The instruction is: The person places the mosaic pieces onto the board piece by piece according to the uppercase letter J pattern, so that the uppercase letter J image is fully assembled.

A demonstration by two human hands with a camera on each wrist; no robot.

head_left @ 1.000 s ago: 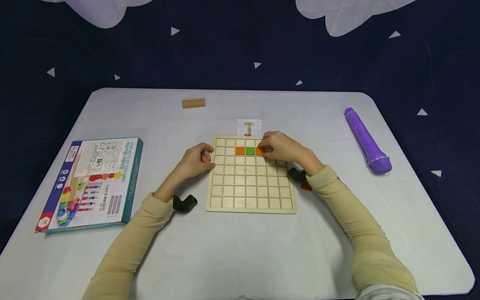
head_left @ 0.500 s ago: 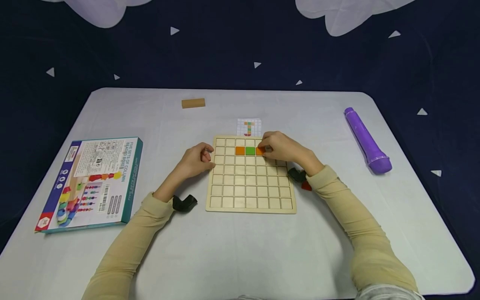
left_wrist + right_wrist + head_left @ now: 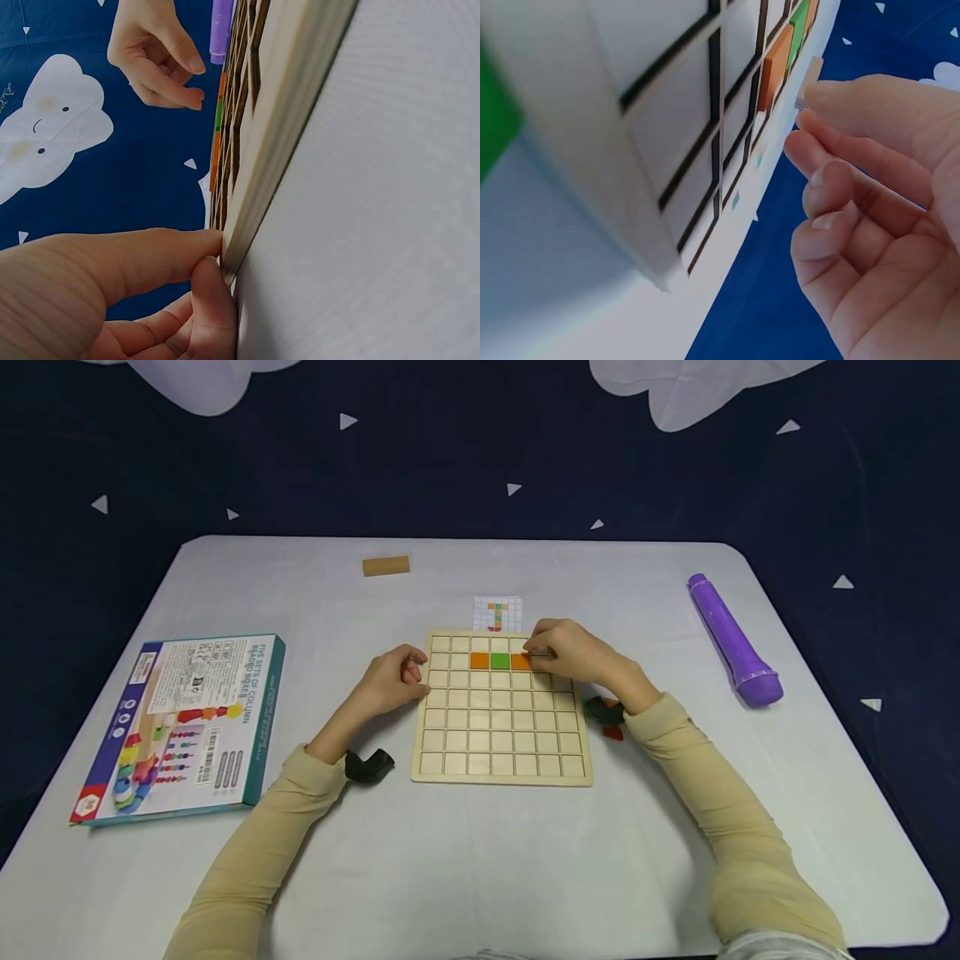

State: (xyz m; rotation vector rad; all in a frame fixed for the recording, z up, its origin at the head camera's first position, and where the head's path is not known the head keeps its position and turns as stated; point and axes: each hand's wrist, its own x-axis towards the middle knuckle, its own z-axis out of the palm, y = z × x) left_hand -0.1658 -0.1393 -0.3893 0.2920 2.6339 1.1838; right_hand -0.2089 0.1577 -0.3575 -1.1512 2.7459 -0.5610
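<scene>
A pale wooden grid board (image 3: 480, 721) lies mid-table, with two orange tiles (image 3: 479, 661) and a green tile (image 3: 500, 661) side by side in its second row from the far edge. My left hand (image 3: 390, 681) holds the board's left edge; in the left wrist view, thumb and finger (image 3: 214, 300) meet at that edge. Above the right-hand orange tile hovers my right hand (image 3: 573, 652), its fingers loosely bent and thumb and forefinger apart in the left wrist view. Nothing shows between them. Just beyond the board lies a small pattern card (image 3: 497, 613) with a coloured grid figure.
A boxed toy set (image 3: 180, 727) lies at the left and a purple microphone-shaped object (image 3: 735, 642) at the right. Farther back is a brown strip (image 3: 386, 566). Beside the board's right edge, red (image 3: 612, 733) and other coloured pieces are partly hidden by a black wrist-mounted part (image 3: 604, 711).
My right hand has let go of the right-hand orange tile and lifted slightly, shifting right and away from it. More of that tile shows. The left hand stays at the board's edge.
</scene>
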